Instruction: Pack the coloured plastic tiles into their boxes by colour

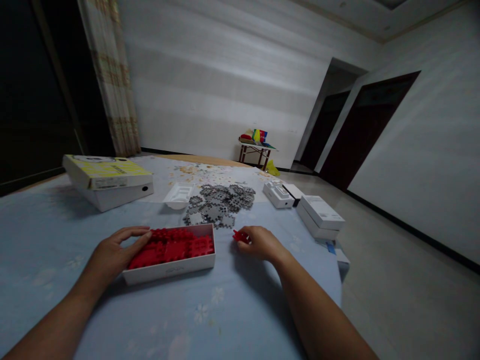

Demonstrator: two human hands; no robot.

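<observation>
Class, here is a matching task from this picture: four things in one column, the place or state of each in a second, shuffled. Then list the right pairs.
Column 1
1. left hand
2. right hand
3. grey pieces
4. yellow-topped box

Column 2
a. heaped beyond the white box
b. at the far left of the table
c. pinching a single red piece
d. resting on the red pieces at the white box's left end

Pairs: 1-d, 2-c, 3-a, 4-b

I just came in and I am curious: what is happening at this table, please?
The person's left hand rests on the left end of a white box full of red pieces. The right hand holds one red piece on the blue cloth just right of the box. A heap of grey pieces lies behind it.
</observation>
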